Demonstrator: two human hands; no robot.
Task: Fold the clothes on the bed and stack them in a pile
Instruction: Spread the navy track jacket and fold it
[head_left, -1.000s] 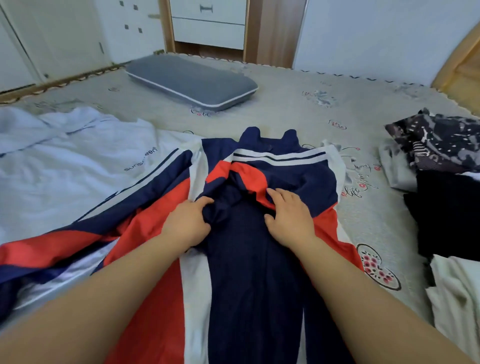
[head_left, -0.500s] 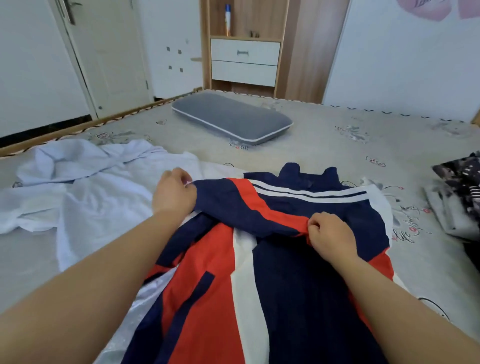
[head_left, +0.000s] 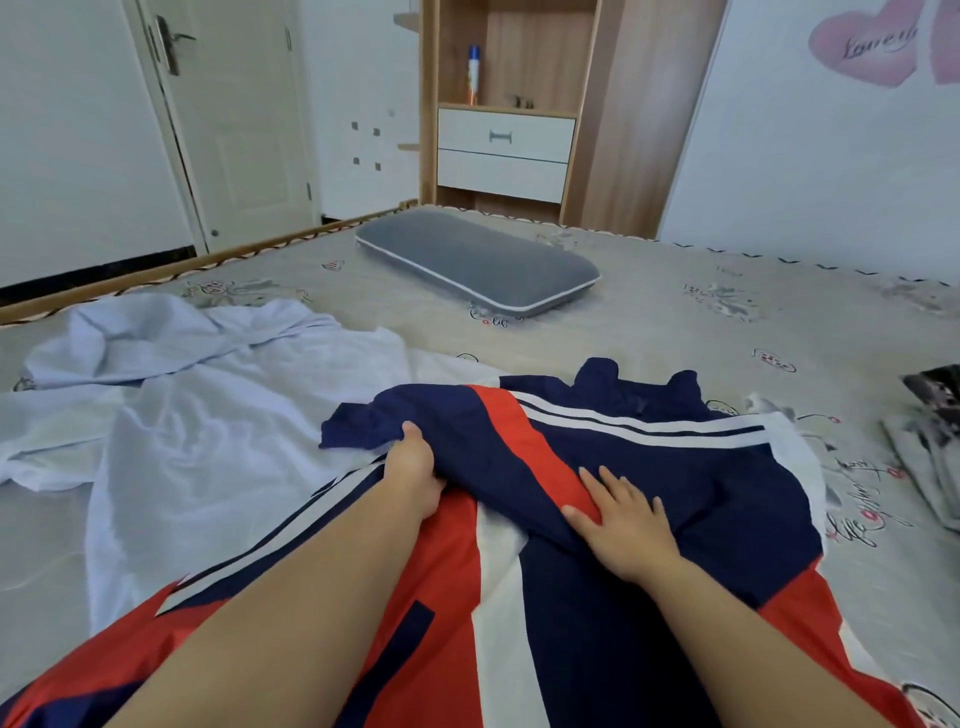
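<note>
A navy, red and white track jacket (head_left: 691, 483) lies spread on the bed in front of me. One sleeve (head_left: 467, 441) is folded across its chest, cuff pointing left. My left hand (head_left: 413, 475) grips the sleeve near the cuff, fingers tucked under the fabric. My right hand (head_left: 623, 525) lies flat with fingers spread on the sleeve's red stripe, pressing it onto the jacket. A pale blue shirt (head_left: 208, 415) lies crumpled to the left, partly under the jacket.
A grey pillow (head_left: 478, 270) rests at the far side of the patterned bed sheet (head_left: 701, 322). Folded dark and grey clothes (head_left: 930, 436) sit at the right edge. Beyond the bed stand a wooden cabinet (head_left: 506, 145) with drawers and a white door (head_left: 234, 119).
The sleeve was lifted from the jacket's left side and laid across the chest. My right hand went from pinching the fabric to lying flat; my left hand lowered the cuff end.
</note>
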